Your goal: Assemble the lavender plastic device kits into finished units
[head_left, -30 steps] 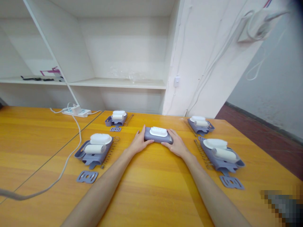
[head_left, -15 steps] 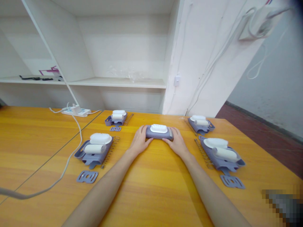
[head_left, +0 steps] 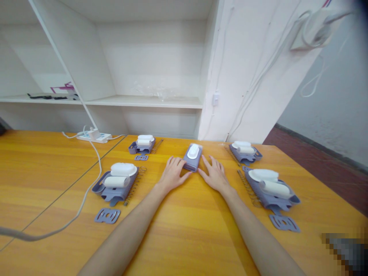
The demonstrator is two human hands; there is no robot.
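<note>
In the head view, a closed purple-grey plastic box (head_left: 188, 161) lies on the wooden table, one short end towards me. A white oval piece (head_left: 193, 151) sits on its top. At the box's near left corner is my left hand (head_left: 173, 173), fingers stretched out and touching or almost touching its side, thumb by the near end. My right hand (head_left: 214, 174) lies open on the other side, fingers spread, its thumb tip close to the near right corner. Neither hand is wrapped round the box.
Sets of purple-grey trays with white oval pieces and rolls stand on both sides: front left (head_left: 120, 184), back left (head_left: 143, 145), back right (head_left: 244, 151), front right (head_left: 271, 188). Springs (head_left: 133, 186) and slotted plates (head_left: 107, 216) lie beside them. A cable (head_left: 86, 191) crosses the table's left.
The box has turned from lying crosswise to pointing mostly away from me. Both hands have loosened from its ends and now rest beside its near end.
</note>
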